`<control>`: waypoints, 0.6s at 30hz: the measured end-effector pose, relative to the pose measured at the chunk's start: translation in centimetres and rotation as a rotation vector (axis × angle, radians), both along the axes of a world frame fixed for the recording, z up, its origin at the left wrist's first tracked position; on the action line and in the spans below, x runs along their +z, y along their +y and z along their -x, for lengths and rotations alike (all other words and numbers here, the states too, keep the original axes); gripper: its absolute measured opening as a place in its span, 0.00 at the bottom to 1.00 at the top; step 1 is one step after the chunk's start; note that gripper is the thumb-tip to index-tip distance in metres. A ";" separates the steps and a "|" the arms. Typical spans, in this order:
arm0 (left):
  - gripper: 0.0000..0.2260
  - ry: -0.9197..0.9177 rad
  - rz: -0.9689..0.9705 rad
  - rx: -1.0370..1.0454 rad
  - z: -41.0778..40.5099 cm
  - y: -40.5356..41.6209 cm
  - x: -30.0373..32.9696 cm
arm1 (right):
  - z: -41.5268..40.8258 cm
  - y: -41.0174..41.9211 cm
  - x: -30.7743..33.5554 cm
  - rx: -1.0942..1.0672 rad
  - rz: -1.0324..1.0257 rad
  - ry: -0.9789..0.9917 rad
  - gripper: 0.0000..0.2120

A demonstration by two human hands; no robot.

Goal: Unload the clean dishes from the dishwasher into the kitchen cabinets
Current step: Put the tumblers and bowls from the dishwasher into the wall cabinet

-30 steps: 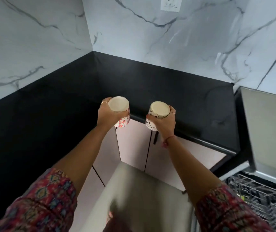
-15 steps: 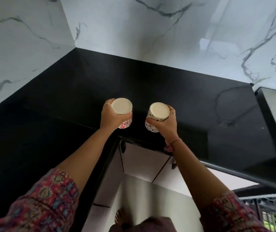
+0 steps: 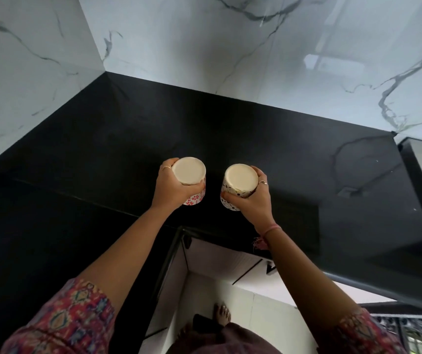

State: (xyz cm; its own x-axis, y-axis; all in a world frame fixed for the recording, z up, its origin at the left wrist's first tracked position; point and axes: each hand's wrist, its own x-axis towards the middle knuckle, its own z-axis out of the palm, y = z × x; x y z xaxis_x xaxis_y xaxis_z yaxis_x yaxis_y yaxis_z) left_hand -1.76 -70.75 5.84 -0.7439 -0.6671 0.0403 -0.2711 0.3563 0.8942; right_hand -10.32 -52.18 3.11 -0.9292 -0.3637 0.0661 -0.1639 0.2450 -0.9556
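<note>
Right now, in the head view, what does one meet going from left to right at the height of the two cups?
Black countertop → left hand → red-flowered cup → dark-patterned cup → right hand.

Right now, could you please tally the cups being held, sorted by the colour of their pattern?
Cup with red pattern, in the left hand: 1
Cup with dark pattern, in the right hand: 1
Total: 2
</note>
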 end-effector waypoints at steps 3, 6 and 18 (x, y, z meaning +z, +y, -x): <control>0.42 -0.032 -0.022 -0.028 0.1 -0.4 -0.1 | 0.0 0.5 0.2 0.033 0.005 -0.006 0.49; 0.45 -0.026 -0.069 -0.038 0.4 -0.7 0.6 | 0.2 1.0 1.2 0.007 0.073 -0.010 0.49; 0.32 0.417 0.064 0.031 4.5 -2.4 13.2 | 5.4 -1.8 13.6 -0.098 0.188 0.509 0.29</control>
State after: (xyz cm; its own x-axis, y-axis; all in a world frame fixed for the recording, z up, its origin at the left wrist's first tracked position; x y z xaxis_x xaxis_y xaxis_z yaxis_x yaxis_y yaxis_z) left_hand -6.25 -73.14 19.08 -0.6347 -0.6753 0.3756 0.0978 0.4120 0.9059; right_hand -15.69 -54.00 16.74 -0.7917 -0.2157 0.5716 -0.6019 0.1148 -0.7903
